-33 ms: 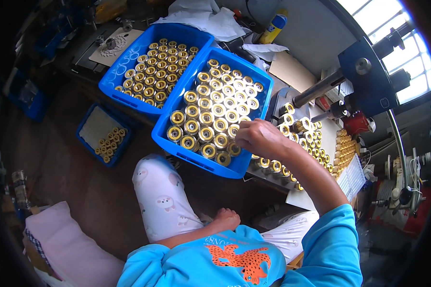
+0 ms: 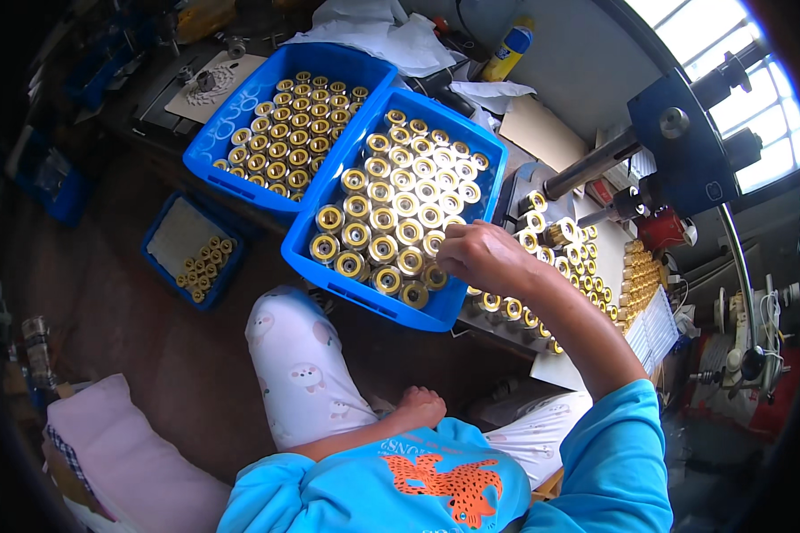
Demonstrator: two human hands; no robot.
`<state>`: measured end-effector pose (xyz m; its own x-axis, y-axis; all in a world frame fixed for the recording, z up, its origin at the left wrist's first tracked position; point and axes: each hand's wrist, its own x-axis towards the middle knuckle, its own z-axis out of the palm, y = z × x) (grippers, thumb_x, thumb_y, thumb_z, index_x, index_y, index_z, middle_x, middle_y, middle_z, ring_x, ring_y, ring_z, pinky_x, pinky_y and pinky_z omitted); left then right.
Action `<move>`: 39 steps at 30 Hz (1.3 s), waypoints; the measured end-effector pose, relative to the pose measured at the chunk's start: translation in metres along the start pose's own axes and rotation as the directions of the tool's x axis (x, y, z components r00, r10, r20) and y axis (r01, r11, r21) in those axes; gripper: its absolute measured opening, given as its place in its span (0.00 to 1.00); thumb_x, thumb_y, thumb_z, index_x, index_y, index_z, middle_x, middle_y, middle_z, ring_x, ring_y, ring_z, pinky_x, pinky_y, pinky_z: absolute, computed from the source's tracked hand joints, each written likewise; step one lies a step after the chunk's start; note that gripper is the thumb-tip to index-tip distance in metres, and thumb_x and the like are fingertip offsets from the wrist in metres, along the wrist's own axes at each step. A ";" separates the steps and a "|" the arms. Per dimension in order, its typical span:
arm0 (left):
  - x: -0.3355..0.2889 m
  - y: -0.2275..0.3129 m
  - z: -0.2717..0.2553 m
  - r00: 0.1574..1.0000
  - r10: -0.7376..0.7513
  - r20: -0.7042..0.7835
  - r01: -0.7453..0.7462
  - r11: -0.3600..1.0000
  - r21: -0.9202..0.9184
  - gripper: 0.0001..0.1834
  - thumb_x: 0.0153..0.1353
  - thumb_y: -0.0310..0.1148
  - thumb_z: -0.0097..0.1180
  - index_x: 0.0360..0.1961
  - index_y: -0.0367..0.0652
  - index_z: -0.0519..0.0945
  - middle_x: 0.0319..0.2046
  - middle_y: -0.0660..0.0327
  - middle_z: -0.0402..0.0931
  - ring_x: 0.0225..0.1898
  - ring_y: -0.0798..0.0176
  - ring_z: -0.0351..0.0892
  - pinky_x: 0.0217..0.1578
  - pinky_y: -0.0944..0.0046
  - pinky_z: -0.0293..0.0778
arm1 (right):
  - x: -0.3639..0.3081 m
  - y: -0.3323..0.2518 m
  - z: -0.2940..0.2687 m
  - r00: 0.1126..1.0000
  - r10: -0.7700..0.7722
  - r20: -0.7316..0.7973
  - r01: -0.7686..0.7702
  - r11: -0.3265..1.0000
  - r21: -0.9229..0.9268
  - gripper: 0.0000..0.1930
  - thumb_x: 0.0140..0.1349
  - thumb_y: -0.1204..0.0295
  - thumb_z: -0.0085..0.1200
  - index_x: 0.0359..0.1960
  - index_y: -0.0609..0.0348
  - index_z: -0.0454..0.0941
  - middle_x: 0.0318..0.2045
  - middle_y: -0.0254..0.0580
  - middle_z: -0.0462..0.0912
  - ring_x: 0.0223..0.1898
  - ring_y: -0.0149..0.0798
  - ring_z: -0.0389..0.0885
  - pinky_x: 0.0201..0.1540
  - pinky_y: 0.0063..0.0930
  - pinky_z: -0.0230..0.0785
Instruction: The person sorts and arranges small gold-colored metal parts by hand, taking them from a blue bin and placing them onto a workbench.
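My right hand [image 2: 478,255] is over the right-hand rim of a blue bin [image 2: 362,298], fingers curled and pressed together. Whatever they hold, if anything, is hidden beneath the knuckles. Round brass-and-silver metal fittings [image 2: 383,247] fill that bin in rows, open ends up, and the nearest ones sit right beside my fingertips. My left hand [image 2: 420,408] rests in my lap with its fingers bent in, nothing seen in it. More of the same fittings [image 2: 512,308] stand on the bench under and beyond my right forearm.
A second blue bin [image 2: 212,147] of fittings adjoins on the left. Lower down is a small blue tray [image 2: 163,244] with several fittings. At right a bench machine [image 2: 680,133] with a steel shaft overhangs the bench. A yellow-and-blue bottle [image 2: 509,53] leans at the back.
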<state>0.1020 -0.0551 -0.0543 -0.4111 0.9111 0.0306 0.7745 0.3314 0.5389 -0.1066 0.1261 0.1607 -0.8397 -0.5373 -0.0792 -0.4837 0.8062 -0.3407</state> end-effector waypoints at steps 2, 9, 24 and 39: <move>-0.001 -0.001 0.010 1.000 0.002 -0.008 -0.002 1.000 0.004 0.06 0.43 0.31 0.54 0.19 0.40 0.79 0.20 0.55 0.77 0.26 0.54 0.79 0.24 0.51 0.70 | -0.002 -0.002 -0.002 1.000 -0.006 -0.010 0.006 1.000 0.019 0.03 0.54 0.75 0.57 0.26 0.57 0.76 0.27 0.42 0.76 0.31 0.48 0.78 0.36 0.39 0.69; 0.000 -0.002 0.016 0.999 0.015 -0.028 -0.015 1.000 0.001 0.08 0.41 0.33 0.54 0.18 0.40 0.80 0.19 0.54 0.77 0.24 0.54 0.79 0.22 0.51 0.70 | -0.005 -0.006 0.008 0.999 -0.032 0.037 0.033 0.999 -0.030 0.05 0.53 0.72 0.61 0.31 0.54 0.79 0.30 0.37 0.77 0.39 0.42 0.78 0.44 0.39 0.66; 0.000 -0.003 0.009 0.999 -0.008 0.045 0.008 1.000 0.007 0.08 0.43 0.31 0.53 0.20 0.38 0.81 0.22 0.52 0.79 0.27 0.51 0.80 0.24 0.50 0.71 | -0.004 -0.012 0.016 1.000 -0.028 0.003 0.028 0.993 -0.116 0.06 0.49 0.76 0.59 0.29 0.53 0.77 0.30 0.37 0.76 0.38 0.43 0.78 0.44 0.38 0.65; 0.001 -0.003 0.003 0.995 -0.013 0.097 0.014 1.000 -0.013 0.09 0.43 0.32 0.55 0.23 0.39 0.82 0.23 0.52 0.79 0.28 0.52 0.81 0.26 0.50 0.72 | -0.010 -0.021 0.021 0.997 0.030 -0.065 -0.040 0.986 -0.159 0.04 0.51 0.73 0.60 0.29 0.54 0.79 0.29 0.39 0.75 0.39 0.43 0.77 0.47 0.39 0.65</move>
<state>0.1007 -0.0544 -0.0585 -0.3722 0.9263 -0.0583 0.7625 0.3410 0.5499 -0.0833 0.1091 0.1486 -0.8681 -0.4956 -0.0282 -0.4829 0.8562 -0.1836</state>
